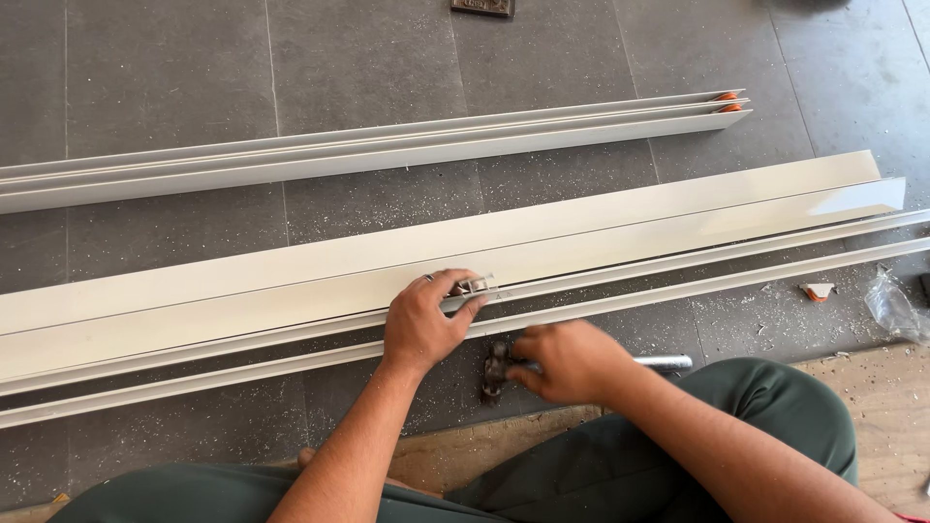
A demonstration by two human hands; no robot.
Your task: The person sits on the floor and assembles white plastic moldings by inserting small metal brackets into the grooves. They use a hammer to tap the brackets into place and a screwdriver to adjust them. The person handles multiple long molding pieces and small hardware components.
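Note:
My left hand [426, 324] rests on the long white aluminium profile [620, 261] lying across the tiled floor, and its fingers pinch a small metal clip [475, 287] against the profile's rail. My right hand [572, 360] is closed around a tool with a silver handle [666, 362] whose dark metal head [496, 373] sits on the floor just below the profile. The right hand looks slightly blurred. Both forearms reach in from the bottom, over my dark green trousers.
A second bundle of white profiles [387, 147] lies further back, with orange end pieces [727, 102]. A small orange and white part [819, 291] and a crumpled clear plastic bag [891, 308] lie at right. Metal shavings litter the grey tiles. A wooden board [882, 407] lies under my knees.

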